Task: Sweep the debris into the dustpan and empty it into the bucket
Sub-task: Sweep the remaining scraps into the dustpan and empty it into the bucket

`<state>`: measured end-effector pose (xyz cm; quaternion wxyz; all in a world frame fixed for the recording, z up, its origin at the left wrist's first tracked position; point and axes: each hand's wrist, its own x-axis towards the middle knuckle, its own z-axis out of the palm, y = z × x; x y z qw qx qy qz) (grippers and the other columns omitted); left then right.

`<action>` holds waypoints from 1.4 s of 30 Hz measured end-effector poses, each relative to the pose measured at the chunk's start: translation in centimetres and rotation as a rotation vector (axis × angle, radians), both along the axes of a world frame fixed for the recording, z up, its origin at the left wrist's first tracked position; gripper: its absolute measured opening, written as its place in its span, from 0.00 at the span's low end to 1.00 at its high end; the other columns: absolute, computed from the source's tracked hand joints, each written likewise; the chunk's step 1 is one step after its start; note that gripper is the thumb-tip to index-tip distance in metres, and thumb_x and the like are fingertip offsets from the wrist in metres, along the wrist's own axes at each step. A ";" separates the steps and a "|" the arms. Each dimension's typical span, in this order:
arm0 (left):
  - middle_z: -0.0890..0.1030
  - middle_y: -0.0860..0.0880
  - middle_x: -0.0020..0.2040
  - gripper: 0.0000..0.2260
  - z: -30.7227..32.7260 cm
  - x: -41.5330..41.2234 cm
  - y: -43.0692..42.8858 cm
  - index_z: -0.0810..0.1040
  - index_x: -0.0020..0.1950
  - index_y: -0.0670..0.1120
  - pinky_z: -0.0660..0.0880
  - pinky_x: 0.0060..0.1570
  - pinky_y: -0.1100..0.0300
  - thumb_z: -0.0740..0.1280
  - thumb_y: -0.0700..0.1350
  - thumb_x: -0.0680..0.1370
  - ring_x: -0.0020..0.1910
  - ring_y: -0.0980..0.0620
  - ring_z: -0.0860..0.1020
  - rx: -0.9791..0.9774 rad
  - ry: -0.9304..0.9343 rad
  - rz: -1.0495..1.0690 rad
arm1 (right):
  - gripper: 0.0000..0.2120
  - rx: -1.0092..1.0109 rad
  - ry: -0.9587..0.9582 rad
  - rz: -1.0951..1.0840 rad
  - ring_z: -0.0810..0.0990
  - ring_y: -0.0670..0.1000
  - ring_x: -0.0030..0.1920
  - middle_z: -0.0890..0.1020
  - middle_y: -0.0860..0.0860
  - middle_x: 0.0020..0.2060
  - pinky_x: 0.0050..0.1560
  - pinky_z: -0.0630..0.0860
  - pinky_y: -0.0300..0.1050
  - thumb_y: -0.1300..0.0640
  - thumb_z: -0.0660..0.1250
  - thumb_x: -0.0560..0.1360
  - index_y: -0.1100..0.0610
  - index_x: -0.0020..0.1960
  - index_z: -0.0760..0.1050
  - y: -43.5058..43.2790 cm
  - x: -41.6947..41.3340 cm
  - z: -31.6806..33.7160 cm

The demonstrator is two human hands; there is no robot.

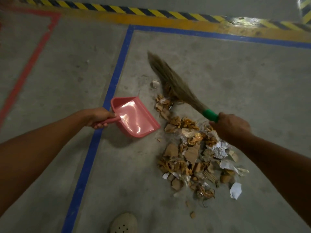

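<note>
— Where do we hold the pink plastic dustpan (134, 118)?
— Our left hand (99, 117) grips its handle, mouth near the torn cardboard-and-paper debris (193, 153). Our right hand (230, 126) grips the green-handled straw broom (175, 84), bristles touching that debris.

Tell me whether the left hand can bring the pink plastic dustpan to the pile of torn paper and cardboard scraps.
Probably yes. The left hand grips the pink plastic dustpan by its handle; its mouth faces the pile of torn scraps, with only bare concrete floor between.
</note>
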<state>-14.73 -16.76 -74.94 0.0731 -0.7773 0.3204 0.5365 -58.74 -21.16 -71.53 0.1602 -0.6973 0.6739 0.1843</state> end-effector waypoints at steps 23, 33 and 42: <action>0.72 0.46 0.26 0.16 5.7 -5.6 14.5 0.73 0.43 0.44 0.62 0.19 0.66 0.60 0.54 0.83 0.18 0.53 0.66 -0.065 0.249 0.002 | 0.26 -0.111 0.015 -0.030 0.76 0.50 0.23 0.75 0.49 0.26 0.23 0.79 0.48 0.28 0.43 0.70 0.48 0.46 0.64 16.9 -16.8 8.1; 0.70 0.46 0.26 0.17 6.3 1.8 11.6 0.75 0.49 0.43 0.60 0.19 0.67 0.55 0.54 0.85 0.18 0.53 0.64 -0.014 0.056 0.043 | 0.12 0.017 0.171 0.025 0.77 0.50 0.38 0.76 0.49 0.40 0.39 0.77 0.45 0.48 0.59 0.82 0.52 0.62 0.73 4.0 -7.7 4.3; 0.70 0.46 0.26 0.20 6.2 0.9 16.1 0.75 0.62 0.36 0.59 0.19 0.68 0.56 0.53 0.85 0.18 0.53 0.63 -0.033 0.146 0.143 | 0.15 0.192 0.161 0.150 0.73 0.42 0.33 0.70 0.44 0.37 0.28 0.68 0.36 0.45 0.57 0.83 0.46 0.68 0.65 13.6 -11.7 4.7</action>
